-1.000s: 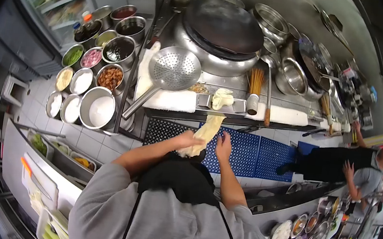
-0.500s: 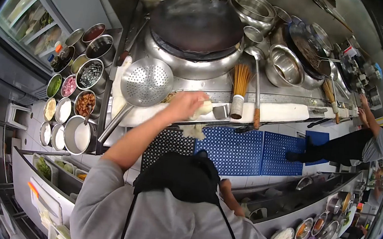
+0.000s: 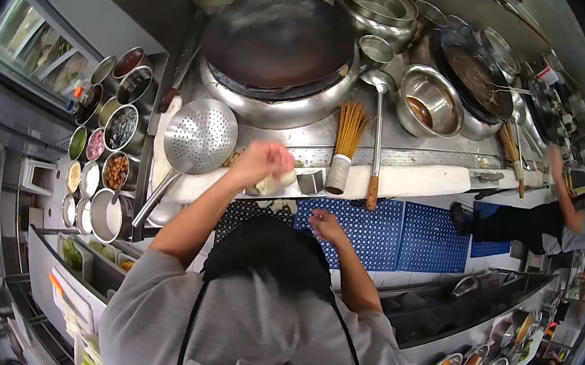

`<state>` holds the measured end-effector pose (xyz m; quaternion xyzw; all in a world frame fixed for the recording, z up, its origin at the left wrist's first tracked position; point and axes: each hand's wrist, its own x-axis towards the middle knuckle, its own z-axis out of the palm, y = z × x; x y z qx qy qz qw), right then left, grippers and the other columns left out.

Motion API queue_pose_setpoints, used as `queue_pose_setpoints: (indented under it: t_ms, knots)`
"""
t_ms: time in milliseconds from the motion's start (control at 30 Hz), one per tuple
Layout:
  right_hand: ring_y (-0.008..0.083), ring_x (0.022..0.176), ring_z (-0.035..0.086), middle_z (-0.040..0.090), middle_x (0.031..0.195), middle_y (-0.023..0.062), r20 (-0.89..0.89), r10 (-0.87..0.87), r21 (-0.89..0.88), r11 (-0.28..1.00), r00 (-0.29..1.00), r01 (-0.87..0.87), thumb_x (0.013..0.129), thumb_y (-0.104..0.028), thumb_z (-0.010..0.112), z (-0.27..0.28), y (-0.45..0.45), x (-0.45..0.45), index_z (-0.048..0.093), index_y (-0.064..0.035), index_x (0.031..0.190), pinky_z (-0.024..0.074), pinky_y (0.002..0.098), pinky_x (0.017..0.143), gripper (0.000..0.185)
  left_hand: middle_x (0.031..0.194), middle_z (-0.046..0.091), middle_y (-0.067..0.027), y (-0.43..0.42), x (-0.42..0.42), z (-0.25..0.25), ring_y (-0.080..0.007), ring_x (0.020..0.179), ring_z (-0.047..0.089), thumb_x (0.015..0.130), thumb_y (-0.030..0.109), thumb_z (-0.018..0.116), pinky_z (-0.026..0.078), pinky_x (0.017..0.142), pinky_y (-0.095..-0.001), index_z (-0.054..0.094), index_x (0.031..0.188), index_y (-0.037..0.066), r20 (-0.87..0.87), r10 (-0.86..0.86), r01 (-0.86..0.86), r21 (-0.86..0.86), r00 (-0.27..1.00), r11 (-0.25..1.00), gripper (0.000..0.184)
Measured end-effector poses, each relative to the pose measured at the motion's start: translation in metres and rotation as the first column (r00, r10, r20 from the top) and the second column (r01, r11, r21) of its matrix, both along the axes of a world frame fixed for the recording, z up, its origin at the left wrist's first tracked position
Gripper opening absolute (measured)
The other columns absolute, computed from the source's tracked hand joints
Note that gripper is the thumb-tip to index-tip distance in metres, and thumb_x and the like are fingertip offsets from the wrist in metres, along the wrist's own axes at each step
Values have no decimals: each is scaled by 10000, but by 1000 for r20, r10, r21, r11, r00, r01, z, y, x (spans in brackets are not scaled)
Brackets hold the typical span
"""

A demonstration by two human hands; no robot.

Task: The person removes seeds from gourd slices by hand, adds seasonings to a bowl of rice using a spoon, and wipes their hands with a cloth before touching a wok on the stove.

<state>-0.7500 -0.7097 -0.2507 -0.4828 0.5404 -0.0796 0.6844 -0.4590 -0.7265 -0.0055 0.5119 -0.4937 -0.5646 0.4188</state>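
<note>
My left hand [image 3: 260,164] is over the front ledge of the stove, its fingers curled and blurred by motion. Just beside and below the fingers lies a pale, crumpled cloth [image 3: 279,184], and part of it seems to hang over the edge. Whether the fingers grip it is hidden in the blur. Lower and to the right, in front of the black apron, my right hand [image 3: 325,224] has its fingers loosely apart and nothing visible in them. A perforated steel skimmer [image 3: 201,136] rests left of my left hand. A bamboo brush [image 3: 346,145] stands right of the cloth.
A large dark wok [image 3: 278,40] sits on the burner ahead. Further right are a ladle [image 3: 379,135], a steel bowl [image 3: 430,101] and a second wok [image 3: 474,73]. Seasoning pots [image 3: 117,170] crowd the left. A co-worker [image 3: 519,221] stands at the far right.
Earlier both hands held the pale cloth before the apron; my left hand then took it to the ledge. My right hand has come back into view. The camera view has shifted.
</note>
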Motion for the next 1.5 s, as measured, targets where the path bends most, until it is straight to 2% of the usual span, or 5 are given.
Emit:
queue_pose_setpoints:
  t_ms: [500, 733, 1000, 1233, 1500]
  knots:
    - [137, 711, 666, 666, 817, 25, 246, 7, 273, 959, 969, -76, 984, -453, 582, 95, 46, 122, 608, -98, 1181, 544, 278, 616, 406, 1106, 674, -141, 109, -37, -222, -246, 917, 669, 999, 155, 538, 559, 789, -366, 587, 1250, -23, -318, 464, -178, 634, 827, 752, 311]
    - [391, 816, 698, 699, 825, 254, -305, 333, -41, 931, 892, -362, 839, -677, 598, 38, 50, 86, 740, 26, 908, 528, 469, 739, 720, 975, 696, -221, 155, 20, -219, -429, 900, 677, 919, 202, 573, 535, 776, -561, 646, 996, 96, 734, -174, 42, 195, 657, 980, 150]
    - [330, 715, 711, 684, 695, 191, -536, 136, -356, 859, 833, -369, 849, -549, 651, -22, 58, -20, 705, 42, 844, 541, 436, 684, 593, 891, 719, -153, 112, 94, -114, -272, 830, 690, 874, 536, 666, 533, 767, -418, 717, 872, 58, 429, -765, 624, 446, 480, 642, 481]
    - [301, 660, 716, 721, 753, 163, -679, 366, -106, 809, 636, -579, 827, -345, 708, -107, 111, -95, 727, -31, 830, 577, 421, 644, 315, 1131, 605, -209, -61, 43, 38, -411, 1067, 583, 859, 245, 670, 481, 929, -470, 678, 1105, 26, 579, 768, 297, -810, 273, 505, 330]
    - [303, 715, 730, 738, 864, 191, -518, -37, -487, 834, 855, -259, 804, -209, 605, -85, 131, -73, 759, -69, 997, 593, 398, 686, 284, 897, 706, -240, -123, 63, 35, -401, 878, 685, 938, 414, 562, 530, 804, -497, 730, 817, 20, 910, 255, 161, -319, 328, 934, 445]
